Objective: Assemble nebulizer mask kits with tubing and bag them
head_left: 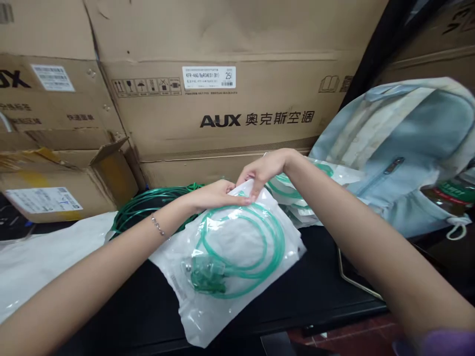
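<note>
A clear plastic bag with a white backing (202, 326) hangs tilted over the black table, held by its top edge. Inside it lie a coil of pale green tubing (276, 242) and a clear green plastic piece (206, 274) at the lower left, its exact kind unclear. My left hand (218, 195), with a bracelet at the wrist, pinches the top edge. Right beside it my right hand (265, 170) grips the same edge, fingers bent and thumb pointing down. Both hands are closed on the bag, close together; some fingertips are hidden.
Loose dark green tubing (135, 205) lies behind my left forearm. More bagged green tubing (315, 170) sits behind my right wrist. A light blue backpack (401, 163) stands at right, a white plastic sheet (55, 242) at left. Cardboard boxes (222, 39) wall off the back.
</note>
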Action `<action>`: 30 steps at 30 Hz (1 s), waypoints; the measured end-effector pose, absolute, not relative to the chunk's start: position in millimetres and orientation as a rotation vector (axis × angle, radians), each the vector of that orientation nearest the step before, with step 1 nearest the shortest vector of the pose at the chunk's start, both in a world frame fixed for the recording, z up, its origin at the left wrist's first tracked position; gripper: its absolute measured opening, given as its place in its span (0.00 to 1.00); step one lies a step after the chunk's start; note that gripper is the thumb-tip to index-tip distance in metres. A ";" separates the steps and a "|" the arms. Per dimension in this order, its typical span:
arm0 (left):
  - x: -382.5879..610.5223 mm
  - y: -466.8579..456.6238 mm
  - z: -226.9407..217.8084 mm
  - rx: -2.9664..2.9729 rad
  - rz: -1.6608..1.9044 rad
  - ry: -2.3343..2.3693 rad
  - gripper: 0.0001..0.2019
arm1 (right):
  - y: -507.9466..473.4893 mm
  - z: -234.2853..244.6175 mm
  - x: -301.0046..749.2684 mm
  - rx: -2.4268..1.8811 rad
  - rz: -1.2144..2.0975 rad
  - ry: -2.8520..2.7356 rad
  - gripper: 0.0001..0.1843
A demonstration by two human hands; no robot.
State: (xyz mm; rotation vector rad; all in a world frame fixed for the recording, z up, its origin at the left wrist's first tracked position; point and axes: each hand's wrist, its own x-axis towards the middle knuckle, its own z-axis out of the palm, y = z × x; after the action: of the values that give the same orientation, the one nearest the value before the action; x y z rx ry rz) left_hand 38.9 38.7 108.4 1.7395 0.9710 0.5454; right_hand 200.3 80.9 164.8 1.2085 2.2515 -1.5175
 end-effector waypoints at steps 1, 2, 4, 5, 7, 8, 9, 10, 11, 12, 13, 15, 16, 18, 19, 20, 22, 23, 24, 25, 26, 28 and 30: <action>37.6 43.0 101.5 1.647 0.557 0.944 0.14 | 86.4 160.7 198.2 1.188 -1.466 2.305 0.19; 35.1 47.1 95.1 1.538 0.591 0.932 0.14 | 91.0 156.3 196.5 1.181 -1.416 2.378 0.18; 28.4 53.7 83.2 1.308 0.703 0.936 0.14 | 97.1 145.3 193.8 1.248 -1.314 2.589 0.18; 24.9 55.9 77.3 1.205 0.779 0.951 0.14 | 98.3 138.6 192.9 1.326 -1.258 2.718 0.18; 18.6 57.8 65.5 1.105 0.919 0.962 0.12 | 97.0 123.6 192.6 1.617 -1.135 2.926 0.19; 16.3 57.6 59.8 1.081 0.980 0.960 0.11 | 95.0 115.9 193.6 1.752 -1.076 2.974 0.20; 14.5 57.0 54.4 1.064 1.028 0.955 0.11 | 92.5 108.6 195.4 1.783 -1.061 2.995 0.21; 13.3 56.0 49.5 1.045 1.065 0.953 0.11 | 89.9 102.0 197.8 1.750 -1.101 2.995 0.20; 12.7 55.0 45.1 1.025 1.093 0.955 0.12 | 87.7 96.5 200.8 1.702 -1.183 2.981 0.19; 12.4 54.1 41.5 1.006 1.114 0.960 0.11 | 86.0 92.2 204.0 1.655 -1.267 2.989 0.19; 12.5 53.4 38.6 0.988 1.132 0.968 0.11 | 85.2 89.1 207.0 1.607 -1.343 2.996 0.19; 13.0 53.1 34.8 0.955 1.166 0.980 0.10 | 86.1 85.7 211.0 1.535 -1.403 3.033 0.19; 13.1 53.4 33.7 0.939 1.180 0.982 0.10 | 87.5 85.1 211.4 1.502 -1.358 3.056 0.18; 13.0 54.7 32.6 0.906 1.200 0.980 0.11 | 90.6 84.5 208.6 1.456 -1.095 3.140 0.16; 12.7 55.5 32.4 0.888 1.207 0.977 0.11 | 92.0 84.4 205.6 1.442 -0.908 3.192 0.14; 12.3 56.4 32.3 0.868 1.214 0.973 0.12 | 93.2 84.2 202.1 1.428 -0.732 3.232 0.12; 11.4 58.0 32.5 0.827 1.228 0.960 0.12 | 95.2 83.7 194.8 1.425 -0.506 3.273 0.10; 11.1 58.8 32.7 0.807 1.235 0.951 0.11 | 96.2 83.3 191.8 1.428 -0.489 3.271 0.10; 10.8 59.5 32.8 0.788 1.241 0.942 0.11 | 97.5 82.7 189.7 1.424 -0.531 3.256 0.10; 10.7 60.3 32.9 0.769 1.244 0.933 0.10 | 99.2 82.0 188.5 1.414 -0.609 3.240 0.10; 10.7 61.0 32.9 0.753 1.243 0.923 0.09 | 101.1 81.2 188.2 1.397 -0.702 3.226 0.10; 10.6 62.4 32.2 0.726 1.223 0.909 0.08 | 105.4 79.3 189.9 1.352 -0.908 3.188 0.11; 10.4 63.5 30.5 0.710 1.189 0.905 0.08 | 108.8 78.0 193.0 1.314 -1.094 3.130 0.16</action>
State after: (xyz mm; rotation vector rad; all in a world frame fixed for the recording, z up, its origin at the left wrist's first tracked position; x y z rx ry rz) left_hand 10.4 63.5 30.5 0.7101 0.9054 1.1892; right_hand 193.0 108.8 78.0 1.3137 3.1302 -1.0945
